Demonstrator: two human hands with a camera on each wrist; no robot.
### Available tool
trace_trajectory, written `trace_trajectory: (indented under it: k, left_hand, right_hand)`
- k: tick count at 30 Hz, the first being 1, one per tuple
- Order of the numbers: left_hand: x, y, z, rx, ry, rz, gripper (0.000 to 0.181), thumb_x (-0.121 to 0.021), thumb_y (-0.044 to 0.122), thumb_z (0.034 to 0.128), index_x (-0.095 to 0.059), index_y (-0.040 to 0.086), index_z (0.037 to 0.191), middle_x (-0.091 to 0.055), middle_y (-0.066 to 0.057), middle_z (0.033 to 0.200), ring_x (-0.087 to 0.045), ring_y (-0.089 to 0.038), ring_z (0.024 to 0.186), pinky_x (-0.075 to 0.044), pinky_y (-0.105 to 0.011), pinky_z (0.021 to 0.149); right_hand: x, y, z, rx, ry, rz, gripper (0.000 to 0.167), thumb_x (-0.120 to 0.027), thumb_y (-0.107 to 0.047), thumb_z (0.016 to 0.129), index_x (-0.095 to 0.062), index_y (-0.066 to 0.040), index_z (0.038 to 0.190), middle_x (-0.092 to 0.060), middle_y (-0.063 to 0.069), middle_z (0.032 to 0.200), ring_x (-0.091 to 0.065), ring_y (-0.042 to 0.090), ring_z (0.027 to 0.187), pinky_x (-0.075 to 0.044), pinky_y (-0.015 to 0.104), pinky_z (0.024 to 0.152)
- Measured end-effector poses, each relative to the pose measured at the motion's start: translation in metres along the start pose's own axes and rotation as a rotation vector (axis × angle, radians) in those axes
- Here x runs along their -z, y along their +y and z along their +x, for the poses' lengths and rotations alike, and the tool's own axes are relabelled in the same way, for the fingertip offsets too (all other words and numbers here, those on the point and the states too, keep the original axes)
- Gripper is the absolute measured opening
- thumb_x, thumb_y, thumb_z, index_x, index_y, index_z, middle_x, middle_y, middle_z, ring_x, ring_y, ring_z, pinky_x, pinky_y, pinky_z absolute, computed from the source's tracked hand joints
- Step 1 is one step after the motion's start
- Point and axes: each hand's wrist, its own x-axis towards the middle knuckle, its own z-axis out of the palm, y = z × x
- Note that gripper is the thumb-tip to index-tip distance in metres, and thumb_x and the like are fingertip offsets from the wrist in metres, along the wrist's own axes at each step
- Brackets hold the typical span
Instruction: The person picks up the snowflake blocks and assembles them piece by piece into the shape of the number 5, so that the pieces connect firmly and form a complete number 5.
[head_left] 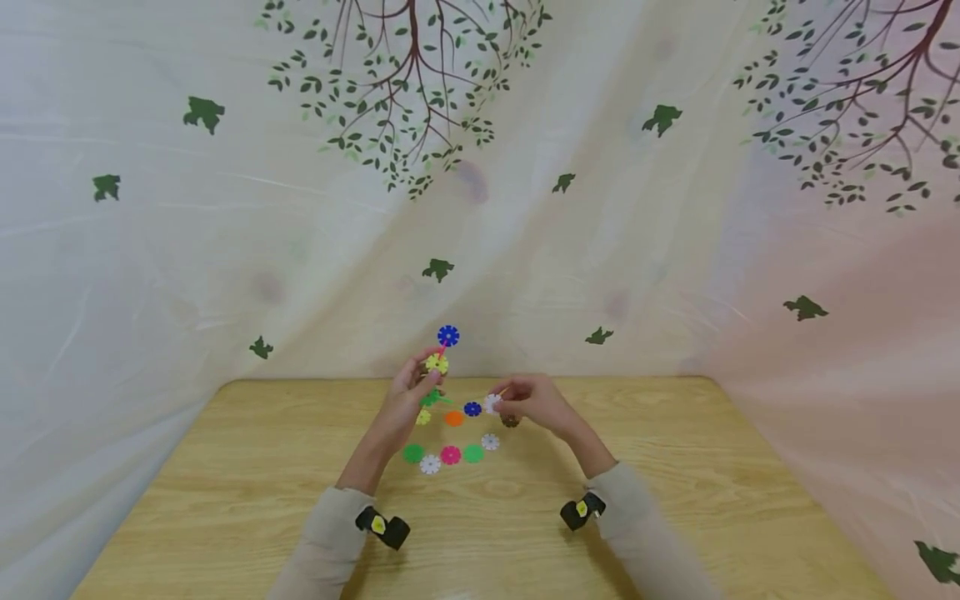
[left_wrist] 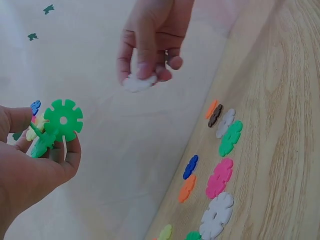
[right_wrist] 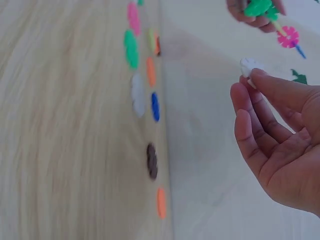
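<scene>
Linked discs (head_left: 437, 364) (blue, pink, yellow and green) grasped in the left grip (head_left: 403, 402) above the tabletop (head_left: 660, 442), near its far edge, with the right grip (head_left: 540, 404) pinching a white disc (head_left: 492, 403) beside them and loose discs (head_left: 451, 455) lying below, towards that same edge.

A gap runs between the raised hands (head_left: 405, 393), above scattered notched discs (head_left: 451, 455) that obstruct a low pass. The backdrop (head_left: 337, 275) bounds the far side; the counter (head_left: 697, 483) offers wide room rightward.
</scene>
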Motion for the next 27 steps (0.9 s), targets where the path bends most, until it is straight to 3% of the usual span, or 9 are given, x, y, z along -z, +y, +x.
trace_trajectory:
  k: [5, 10, 16, 21, 27]
  left_hand:
    - [0.001, 0.0, 0.0, 0.005, 0.032, 0.006, 0.043, -0.041, 0.011, 0.1096, -0.039, 0.012, 0.152, -0.051, -0.008, 0.123, -0.053, -0.018, 0.112, -0.051, -0.033, 0.102]
    - [0.0, 0.001, 0.0, 0.004, 0.046, 0.006, 0.042, -0.039, 0.01, 0.1098, -0.039, 0.013, 0.152, -0.05, -0.009, 0.123, -0.052, -0.018, 0.113, -0.051, -0.034, 0.102]
    - [-0.001, 0.0, 0.001, -0.005, 0.037, 0.003, 0.042, -0.038, 0.009, 0.1101, -0.038, 0.012, 0.152, -0.049, -0.007, 0.122, -0.052, -0.018, 0.113, -0.05, -0.037, 0.103]
    - [-0.002, -0.002, 0.001, -0.012, 0.029, 0.001, 0.042, -0.037, 0.009, 0.1103, -0.038, 0.011, 0.152, -0.048, -0.01, 0.126, -0.052, -0.019, 0.114, -0.05, -0.037, 0.103]
    - [-0.004, -0.003, 0.001, -0.031, 0.032, -0.003, 0.042, -0.035, 0.008, 0.1106, -0.037, 0.01, 0.152, -0.047, -0.012, 0.125, -0.051, -0.018, 0.112, -0.051, -0.026, 0.095]
  right_hand:
    - [-0.015, -0.011, 0.007, -0.012, 0.017, 0.089, 0.026, -0.075, -0.013, 0.093, -0.07, 0.0, 0.114, -0.077, 0.018, 0.094, -0.072, 0.024, 0.076, -0.059, 0.044, 0.068]
    - [-0.027, -0.016, 0.012, 0.01, 0.019, 0.169, 0.027, -0.075, -0.013, 0.094, -0.068, 0.002, 0.114, -0.078, 0.017, 0.094, -0.074, 0.036, 0.084, -0.061, 0.044, 0.072]
    - [-0.037, -0.021, 0.014, 0.006, 0.024, 0.261, 0.026, -0.075, -0.012, 0.093, -0.067, 0.003, 0.113, -0.078, 0.008, 0.086, -0.074, 0.023, 0.075, -0.062, 0.044, 0.072]
    - [-0.043, -0.023, 0.014, -0.019, 0.037, 0.31, 0.023, -0.074, -0.008, 0.093, -0.066, 0.003, 0.111, -0.076, 0.001, 0.081, -0.072, 0.015, 0.071, -0.061, 0.054, 0.078]
    - [-0.049, -0.024, 0.014, -0.029, 0.08, 0.36, 0.026, -0.073, -0.004, 0.092, -0.066, 0.01, 0.114, -0.078, 0.006, 0.083, -0.073, 0.012, 0.072, -0.061, 0.052, 0.083]
